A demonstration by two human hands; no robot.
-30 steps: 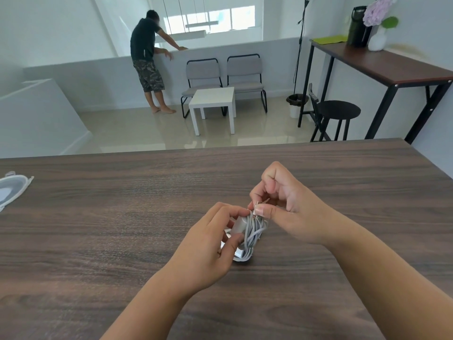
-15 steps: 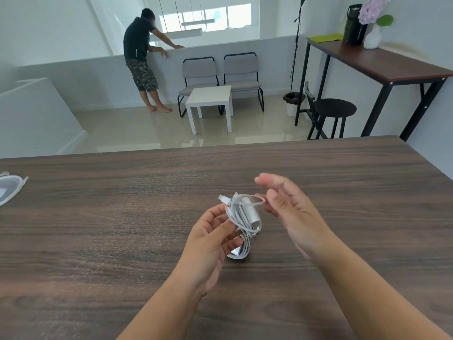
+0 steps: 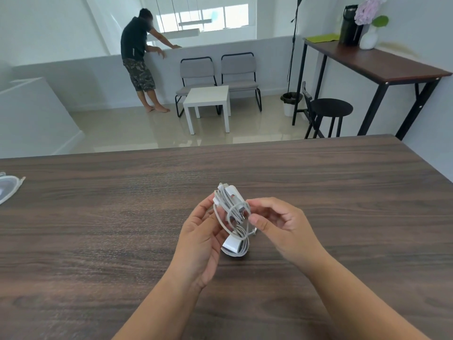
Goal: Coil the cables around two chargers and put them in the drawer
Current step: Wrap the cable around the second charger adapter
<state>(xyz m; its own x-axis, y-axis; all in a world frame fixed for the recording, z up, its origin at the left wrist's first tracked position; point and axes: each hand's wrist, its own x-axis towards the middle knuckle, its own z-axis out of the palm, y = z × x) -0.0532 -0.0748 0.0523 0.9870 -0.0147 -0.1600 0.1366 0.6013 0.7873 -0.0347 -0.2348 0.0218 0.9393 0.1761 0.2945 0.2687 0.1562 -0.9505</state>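
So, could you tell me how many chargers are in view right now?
2. One charger is held up between the left hand and right hand; the second charger lies on the table beneath them.

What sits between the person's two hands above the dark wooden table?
In the head view, a white charger wrapped in grey-white cable, between left hand and right hand.

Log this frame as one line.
left hand: holds wrapped charger | right hand: pinches cable loop | second charger: on table | drawer: unseen

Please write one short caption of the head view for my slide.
Both hands, left hand and right hand, hold a cable-wrapped charger above a second wrapped charger on the table.
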